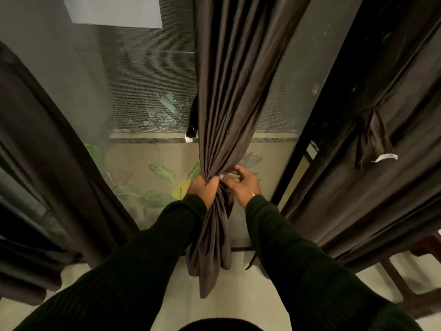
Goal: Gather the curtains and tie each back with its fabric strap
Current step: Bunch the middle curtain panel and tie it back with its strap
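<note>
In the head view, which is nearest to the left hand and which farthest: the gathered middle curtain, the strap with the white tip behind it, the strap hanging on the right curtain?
Measured from the left hand:
1. Gathered middle curtain, gripped in it.
2. White-tipped strap, above, behind the curtain's left edge.
3. Right curtain's strap, far right.

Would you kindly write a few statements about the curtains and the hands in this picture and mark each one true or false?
1. The left hand grips the middle curtain in a bunch. True.
2. The right hand hangs idle, away from the cloth. False: its fingertips pinch at the gathered cloth beside the left hand.
3. A strap with a white tip hangs at the left edge of the middle curtain. True.
4. The right curtain is already tied back. False: it hangs loose, and its strap dangles free.
5. Leafy plants show through the window behind the hands. True.
</note>
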